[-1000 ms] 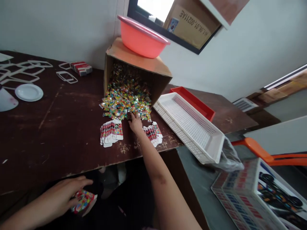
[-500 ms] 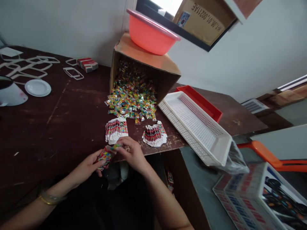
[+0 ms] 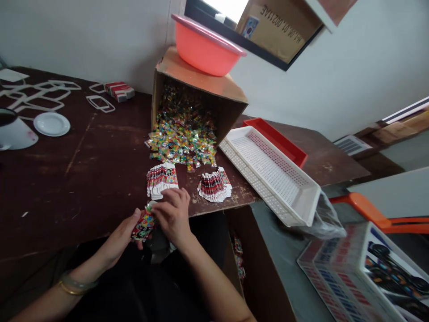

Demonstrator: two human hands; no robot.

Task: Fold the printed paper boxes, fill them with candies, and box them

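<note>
Beside the table [image 3: 103,197], the left hand [image 3: 123,234] held one box [image 3: 145,226], maybe half-done; the right hand [image 3: 174,214] pinched its top; two card piles [image 3: 162,179] looked undone.

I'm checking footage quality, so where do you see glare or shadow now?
In the head view, the bright window is washed out white; in the head view, candy packets glint, while the cardboard box is dark deep inside.
</note>
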